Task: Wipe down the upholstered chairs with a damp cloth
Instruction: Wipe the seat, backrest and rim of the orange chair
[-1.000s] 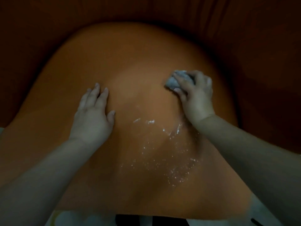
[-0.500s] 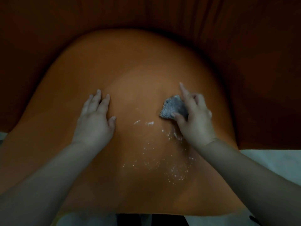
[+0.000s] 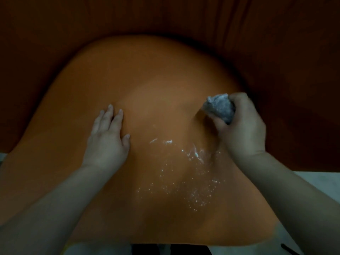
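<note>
Gripping wadded cloth (image 3: 219, 107): right hand (image 3: 242, 129) fingers clamped; left hand (image 3: 105, 142) flat, fingers straight on seat (image 3: 156, 74)

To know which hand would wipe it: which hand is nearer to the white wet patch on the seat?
Right. The right hand, gripping the cloth, sits just above the white wet patch; the left hand rests flat farther off.

I'm seeing a plain orange seat (image 3: 147, 80), no pattern on it, set against a darker rust-brown backrest (image 3: 165, 15). White specks and smears (image 3: 184, 172) scatter across the orange, and the cloth (image 3: 219, 107) reads mottled grey with white flecks. Bottom right, a strip of pale grey-white floor (image 3: 316, 179).
</note>
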### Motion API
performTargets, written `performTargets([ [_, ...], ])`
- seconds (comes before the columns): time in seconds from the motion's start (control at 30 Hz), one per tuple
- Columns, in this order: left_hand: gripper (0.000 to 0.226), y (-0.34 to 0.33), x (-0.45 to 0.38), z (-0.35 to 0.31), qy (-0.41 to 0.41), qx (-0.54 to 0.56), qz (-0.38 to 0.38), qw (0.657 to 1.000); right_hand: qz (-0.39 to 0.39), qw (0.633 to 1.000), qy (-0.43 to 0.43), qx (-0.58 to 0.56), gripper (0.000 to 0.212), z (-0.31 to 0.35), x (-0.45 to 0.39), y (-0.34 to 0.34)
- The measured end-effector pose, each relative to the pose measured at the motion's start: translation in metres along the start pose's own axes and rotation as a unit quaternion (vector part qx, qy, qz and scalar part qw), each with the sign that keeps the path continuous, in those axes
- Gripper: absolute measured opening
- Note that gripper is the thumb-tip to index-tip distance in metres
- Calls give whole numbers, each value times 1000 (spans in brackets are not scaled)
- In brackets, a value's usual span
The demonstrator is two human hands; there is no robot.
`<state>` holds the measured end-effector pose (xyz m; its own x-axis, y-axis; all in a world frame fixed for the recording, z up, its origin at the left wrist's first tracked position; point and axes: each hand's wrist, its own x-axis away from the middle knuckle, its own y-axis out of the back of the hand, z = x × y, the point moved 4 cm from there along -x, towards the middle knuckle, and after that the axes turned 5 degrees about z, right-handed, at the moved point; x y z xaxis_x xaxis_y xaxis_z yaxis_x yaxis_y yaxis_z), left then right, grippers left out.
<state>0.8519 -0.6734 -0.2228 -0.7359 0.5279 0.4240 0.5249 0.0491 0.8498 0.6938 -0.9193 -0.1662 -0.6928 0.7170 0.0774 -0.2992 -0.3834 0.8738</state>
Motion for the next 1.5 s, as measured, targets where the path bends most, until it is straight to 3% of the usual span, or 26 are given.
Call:
performTargets([
  [0.07, 66, -1, 0, 0, -1, -4, -3, 1000, 1, 997, 27, 78, 50, -5, -6, 2],
  [0.17, 66, -1, 0, -2, -1, -6, -5, 1000, 73, 983, 76, 152, 57, -10, 9, -14],
  [0.3, 66, 0, 1, -3, -2, -10, -4, 1000, 69, 986, 95, 118, 47, -19, 13, -20],
  [0.5, 66, -1, 1, -4, -1, -10, -9, 1000, 90, 974, 162, 129, 60, -24, -4, -39],
  [0.6, 66, -4, 1, -2, 6, -10, -8, 1000, 61, 991, 63, 100, 63, -33, -42, -37],
  [0.7, 66, -4, 0, -4, 7, -5, -13, 1000, 64, 997, 1, 51, 74, -29, -25, -50],
  [0.83, 65, -2, 2, -4, 9, 5, -9, 1000, 71, 984, 162, 32, 70, -14, 48, -66],
  [0.9, 65, -1, 3, -3, 4, 11, -6, 1000, 67, 974, 211, 55, 60, -16, 39, -61],
  [1.0, 65, 0, 4, 1, -7, 10, -5, 1000, 0, 987, 122, 101, 47, -21, -18, -47],
  [1.1, 65, 0, 4, 3, -11, 9, -2, 1000, 1, 998, 42, 56, 46, -30, -37, -45],
  [1.23, 66, -1, 4, 1, -10, 8, -4, 1000, 41, 988, 151, 13, 44, -21, 32, -55],
  [1.33, 66, -1, 5, 0, -7, 9, -6, 1000, 48, 980, 188, 36, 43, -21, 29, -51],
  [1.43, 65, 0, 7, 0, -12, 0, -8, 1000, -32, 995, 95, 30, 44, -25, -9, -49],
  [1.5, 65, -1, 9, 2, -18, -5, -6, 1000, -36, 998, 20, 52, 47, -19, -19, -53],
])
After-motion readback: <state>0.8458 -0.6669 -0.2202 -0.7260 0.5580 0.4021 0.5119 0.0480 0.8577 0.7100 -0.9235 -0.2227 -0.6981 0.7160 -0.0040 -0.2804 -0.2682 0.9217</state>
